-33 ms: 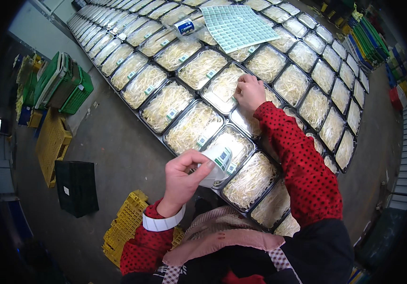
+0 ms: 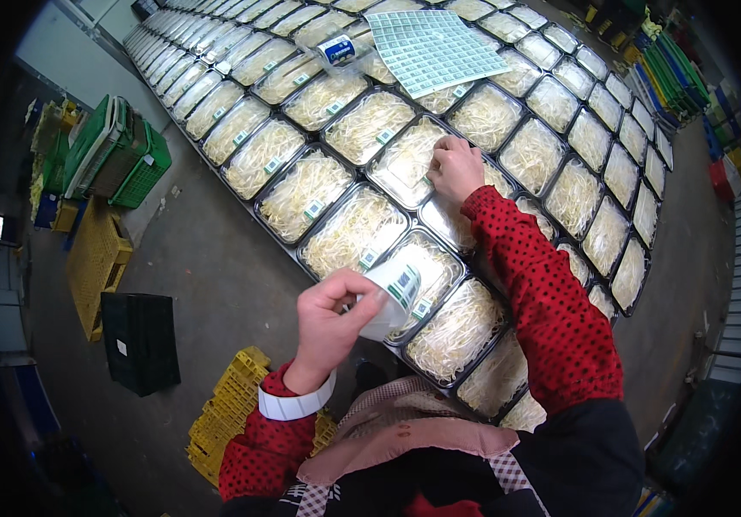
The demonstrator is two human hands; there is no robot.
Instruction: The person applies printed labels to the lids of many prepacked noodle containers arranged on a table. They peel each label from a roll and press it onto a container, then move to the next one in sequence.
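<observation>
My left hand [image 2: 336,320] pinches a curled strip of white labels with green and dark print [image 2: 398,284] over the front trays. My right hand [image 2: 456,170] is further off, its fingers bunched at the right edge of a film-covered black tray of bean sprouts [image 2: 403,168]. A small greenish label edge peeks out by those fingertips; whether they grip it is hidden. Beneath the strip lies another sprout tray [image 2: 429,263], with a label on its corner. The tray to its left [image 2: 355,231] bears a similar label.
Rows of sprout trays cover the table. On them rest a large sheet of green labels [image 2: 435,52] and a roll with a blue core [image 2: 336,50]. Green crates [image 2: 142,164], a yellow pallet [image 2: 99,263], a dark crate [image 2: 139,340] and a yellow crate [image 2: 228,409] stand on the floor.
My left hand has shifted very slightly left with the label strip. The right hand stays at the same tray.
</observation>
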